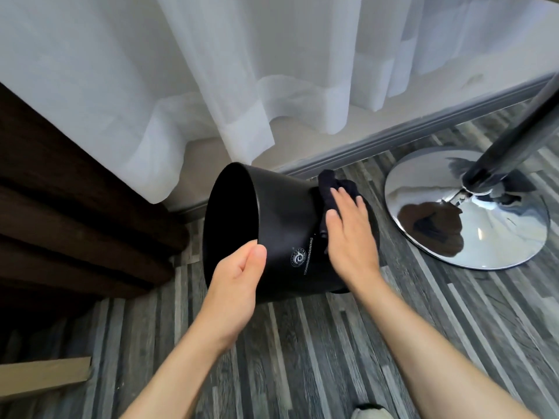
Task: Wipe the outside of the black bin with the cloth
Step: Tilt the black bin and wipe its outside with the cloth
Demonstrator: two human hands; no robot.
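The black bin (287,219) is tipped on its side above the floor, its open mouth facing left and a small white logo on its wall. My left hand (236,282) grips the rim at the lower edge of the mouth, thumb on the outside. My right hand (351,237) lies flat, fingers spread, pressing a dark cloth (335,189) against the bin's outer wall near its base. Most of the cloth is hidden under my palm.
A chrome pedestal base (465,213) with a slanted pole (511,131) stands to the right. White sheer curtains (211,71) hang behind, above a grey skirting board (393,140). Dark brown drapes (75,207) are at the left. A cardboard piece (45,376) lies on the striped grey floor.
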